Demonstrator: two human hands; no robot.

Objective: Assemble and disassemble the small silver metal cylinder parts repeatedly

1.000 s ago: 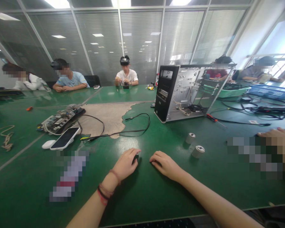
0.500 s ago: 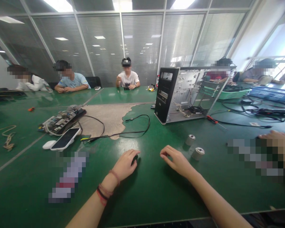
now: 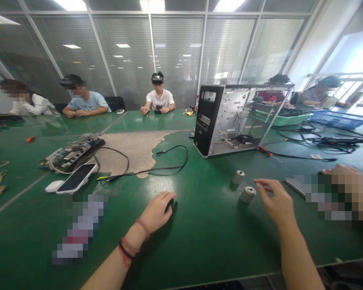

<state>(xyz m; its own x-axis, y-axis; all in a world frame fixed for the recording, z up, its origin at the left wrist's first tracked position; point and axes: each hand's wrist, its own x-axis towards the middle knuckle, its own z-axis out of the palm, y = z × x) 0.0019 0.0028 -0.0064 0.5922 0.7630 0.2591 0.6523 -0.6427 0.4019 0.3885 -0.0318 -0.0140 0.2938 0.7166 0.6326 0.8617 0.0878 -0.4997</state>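
In our left hand (image 3: 157,210), the grip is curled around a black object (image 3: 169,206), left of 2 cylinders (image 3: 248,195) standing on the surface (image 3: 208,245). Our right hand (image 3: 276,200) is just beside them, its grip half spread, holding nothing we can see.

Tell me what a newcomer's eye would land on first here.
Probably the open computer case, standing right of centre on the green table. Next, two small metal cylinders nearer the camera, with the right hand just to their right. The left hand curls over a small black object.
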